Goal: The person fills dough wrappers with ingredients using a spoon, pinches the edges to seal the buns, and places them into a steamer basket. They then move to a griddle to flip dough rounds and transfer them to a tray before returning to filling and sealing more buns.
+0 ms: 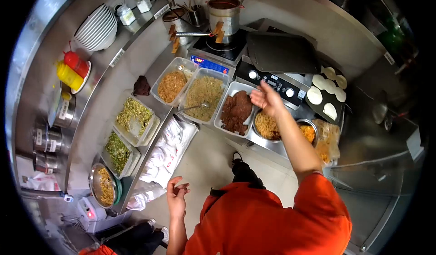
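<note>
Brown food [236, 113] sits close, likely for reach; right grip [269, 101] spread, empty, at its two o'clock; left grip [177, 196] half-curled, empty, seven o'clock.

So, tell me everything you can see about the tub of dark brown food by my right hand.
The tub looks like pale plastic, four-sided with rounded corners. It stands upright on the counter, lidless. Dark brown food fills much of it: a smoother mass at the far end, crumbly lumps nearer you. A second tub sits to its left and a round bowl to its right. Your right hand is at its far right corner; whether they touch is unclear.
</note>
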Demonstrator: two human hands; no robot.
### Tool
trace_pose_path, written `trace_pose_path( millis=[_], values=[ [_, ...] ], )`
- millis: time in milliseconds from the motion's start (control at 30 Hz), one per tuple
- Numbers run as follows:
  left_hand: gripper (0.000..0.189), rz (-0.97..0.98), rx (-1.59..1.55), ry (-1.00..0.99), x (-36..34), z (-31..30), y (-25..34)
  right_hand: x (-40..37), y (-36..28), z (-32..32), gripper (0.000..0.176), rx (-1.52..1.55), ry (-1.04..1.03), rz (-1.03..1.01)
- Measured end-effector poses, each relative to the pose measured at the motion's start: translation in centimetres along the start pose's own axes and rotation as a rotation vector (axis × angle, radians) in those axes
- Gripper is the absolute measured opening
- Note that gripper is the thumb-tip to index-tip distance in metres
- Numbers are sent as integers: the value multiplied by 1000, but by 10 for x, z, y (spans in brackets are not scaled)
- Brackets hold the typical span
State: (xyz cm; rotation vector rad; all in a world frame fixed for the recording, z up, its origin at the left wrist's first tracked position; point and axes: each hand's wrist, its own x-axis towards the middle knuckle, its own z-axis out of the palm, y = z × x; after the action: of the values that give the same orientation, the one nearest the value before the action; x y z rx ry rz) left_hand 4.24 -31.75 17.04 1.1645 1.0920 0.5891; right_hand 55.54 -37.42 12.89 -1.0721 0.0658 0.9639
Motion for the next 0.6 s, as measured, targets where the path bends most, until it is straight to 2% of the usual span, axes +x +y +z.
trace_pose_path(
  millis=[67,133,167,200,267,300,367,400,467,500,567,600],
  values=[
    [38,-23,-20,23,7,23,10,62,-33,-13,84,21,181,-8],
    [33,8,48,-47,12,41,20,111,-52,-19,83,129,312,16],
    [28,7,69,-38,12,51,29,131,-56,-30,72,195,169,26],
    [28,6,68,-21,14,55,31,143,-57,-26,52,281,233,7],
    [23,1,121,-36,15,62,32,185,-37,-45,34,143,342,-76],
    [23,-2,114,-17,16,63,31,177,-35,-37,34,132,330,-64],
    [17,-20,111,-26,19,66,29,116,-36,-14,23,134,193,-140],
    [17,-18,94,7,22,69,26,70,-32,-6,20,144,31,-104],
    [18,-99,15,3,28,64,20,-29,-26,12,23,109,-65,7],
    [28,-106,-14,-8,29,61,18,-69,-24,4,25,39,-114,11],
    [36,-168,-124,-16,31,55,18,-141,-54,-2,23,-155,-83,103],
    [42,-192,-224,-33,30,51,11,-154,-59,-6,21,-227,23,41]
  ],
)
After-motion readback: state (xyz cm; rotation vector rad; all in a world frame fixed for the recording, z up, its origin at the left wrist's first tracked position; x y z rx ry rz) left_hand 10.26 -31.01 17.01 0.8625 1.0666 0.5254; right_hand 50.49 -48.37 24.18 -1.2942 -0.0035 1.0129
